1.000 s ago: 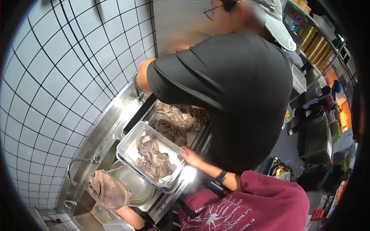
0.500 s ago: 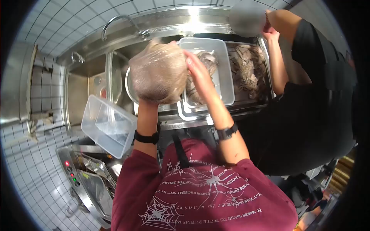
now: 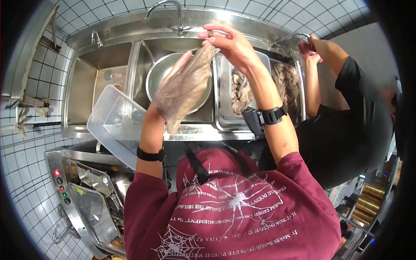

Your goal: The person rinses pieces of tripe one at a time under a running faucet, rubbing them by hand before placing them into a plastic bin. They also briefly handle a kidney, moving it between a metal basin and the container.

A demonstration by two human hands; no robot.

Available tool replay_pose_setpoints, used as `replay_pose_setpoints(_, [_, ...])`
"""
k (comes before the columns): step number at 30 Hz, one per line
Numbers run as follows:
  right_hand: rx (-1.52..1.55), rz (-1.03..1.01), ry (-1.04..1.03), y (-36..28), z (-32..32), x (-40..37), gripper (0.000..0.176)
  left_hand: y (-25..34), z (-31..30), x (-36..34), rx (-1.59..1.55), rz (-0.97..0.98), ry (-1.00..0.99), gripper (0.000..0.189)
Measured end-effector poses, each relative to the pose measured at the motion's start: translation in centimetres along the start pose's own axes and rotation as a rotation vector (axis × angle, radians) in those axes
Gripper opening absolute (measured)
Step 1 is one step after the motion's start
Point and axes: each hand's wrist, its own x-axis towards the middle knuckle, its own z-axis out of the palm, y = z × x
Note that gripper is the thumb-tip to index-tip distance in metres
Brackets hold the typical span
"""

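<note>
A greyish-brown, wet piece of meat (image 3: 186,89), which looks like tripe, is stretched slantwise above a round metal basin (image 3: 158,76) in the middle sink. My left hand (image 3: 177,67) supports it from behind; its fingertips show past the far edge, while the palm is hidden. At the upper end, my right hand (image 3: 232,45) pinches the tip between thumb and fingers. Similar pieces (image 3: 241,91) lie in a clear plastic tub (image 3: 265,60) under my right forearm.
More meat (image 3: 286,82) fills the far-right sink. A co-worker's arm (image 3: 313,86) reaches in there. An angled clear plastic bin (image 3: 115,117) stands at the left, over the sink edge. A faucet (image 3: 180,26) arches behind the basin. Below left is a metal unit with lit buttons (image 3: 63,188).
The meat was bulged over my left hand; now it hangs flatter and longer. My right hand has moved from its side to its upper tip. The view has shifted, uncovering the basin.
</note>
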Motion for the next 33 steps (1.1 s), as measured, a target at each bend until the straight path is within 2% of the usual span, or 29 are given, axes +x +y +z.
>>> replay_pose_setpoints(2, [-0.015,-0.040,0.025,-0.8,0.6,0.5,0.036,0.2,-1.9,-1.3,0.385,0.251,-0.017,0.063])
replay_pose_setpoints(3, [-0.024,-0.041,0.023,-1.2,1.4,0.4,0.036,-0.2,-2.0,-1.3,-0.162,0.205,0.038,0.057])
replay_pose_setpoints(4, [-0.050,-0.054,0.035,-1.7,2.2,0.2,0.036,-0.5,-2.9,-1.4,-0.168,0.211,0.035,0.057])
replay_pose_setpoints(6, [-0.078,-0.067,0.048,-1.8,2.8,0.4,0.037,-0.6,-4.5,-1.3,-0.239,0.024,0.019,0.053])
replay_pose_setpoints(8, [-0.089,-0.148,-0.006,-1.1,2.5,0.9,0.036,-0.2,-5.0,-1.6,-0.273,0.022,0.002,0.048])
replay_pose_setpoints(11, [-0.176,-0.175,0.040,0.2,2.0,1.3,0.035,-0.5,-5.9,-1.9,-0.127,-0.033,0.066,0.043])
replay_pose_setpoints(13, [-0.406,-0.152,0.067,1.1,1.6,0.9,0.036,-1.5,-6.4,-2.1,-0.425,0.098,0.181,0.041])
replay_pose_setpoints(15, [-0.616,-0.104,0.117,2.4,1.0,0.0,0.043,-0.7,-6.6,-0.9,-0.492,0.025,0.139,0.043])
replay_pose_setpoints(16, [-0.975,-0.081,0.195,3.3,0.4,-0.6,0.048,0.4,-6.2,-0.2,-0.559,-0.044,0.111,0.046])
replay_pose_setpoints(17, [-1.108,-0.138,0.293,4.7,-0.1,-1.1,0.048,1.4,-5.4,0.1,-0.556,-0.048,0.103,0.046])
replay_pose_setpoints(18, [-1.239,-0.194,0.396,5.6,-0.4,-1.7,0.049,2.7,-4.3,0.4,-0.234,0.033,0.146,0.050])
replay_pose_setpoints(19, [-1.144,-0.073,0.382,5.7,0.1,-2.2,0.051,3.8,-3.1,0.6,0.091,0.113,0.187,0.055])
replay_pose_setpoints(20, [-0.880,0.074,0.331,6.2,0.7,-2.4,0.052,4.5,-2.1,0.4,0.417,0.184,0.224,0.059])
replay_pose_setpoints(21, [-0.626,0.127,0.209,6.5,1.7,-2.5,0.048,4.6,-1.6,0.2,0.745,0.251,0.251,0.064])
replay_pose_setpoints(22, [-0.368,0.175,0.089,7.0,2.7,-2.5,0.044,3.5,-2.3,0.2,0.753,0.232,0.238,0.064])
replay_pose_setpoints(24, [0.100,0.132,-0.084,8.7,4.6,-2.6,0.047,0.3,-4.7,1.2,0.736,0.396,0.231,0.055])
replay_pose_setpoints(25, [0.277,0.143,-0.157,8.7,5.0,-2.6,0.053,-0.2,-4.9,2.1,0.743,0.374,0.226,0.055])
replay_pose_setpoints(26, [0.331,0.071,-0.107,10.0,4.7,-1.9,0.044,-0.9,-5.1,2.8,0.798,0.382,0.140,0.054])
replay_pose_setpoints(27, [0.377,0.105,-0.049,10.5,3.7,-1.6,0.039,-1.4,-5.2,2.9,0.852,0.396,0.055,0.054])
replay_pose_setpoints(28, [0.422,0.135,0.004,9.5,3.7,-1.7,0.034,-1.1,-5.1,2.5,0.864,0.376,0.053,0.054])
replay_pose_setpoints(29, [0.470,0.127,0.051,8.3,3.6,-2.6,0.025,-0.7,-5.0,2.5,-0.059,0.090,0.038,0.047])
replay_pose_setpoints(30, [0.482,0.126,0.004,7.5,2.7,-3.0,0.025,-0.4,-4.8,2.7,-0.980,-0.209,0.023,0.041])
replay_pose_setpoints(31, [0.507,0.112,0.021,7.5,1.5,-3.0,0.020,-1.4,-5.4,3.1,-0.408,-0.139,0.383,0.036])
replay_pose_setpoints(32, [0.531,0.100,0.045,7.5,0.5,-3.2,0.016,-2.0,-5.6,3.0,-0.406,-0.150,0.380,0.036])
replay_pose_setpoints(33, [0.496,0.103,0.101,6.8,-0.1,-3.6,0.016,-2.5,-5.8,3.2,-0.386,-0.083,0.284,0.038])
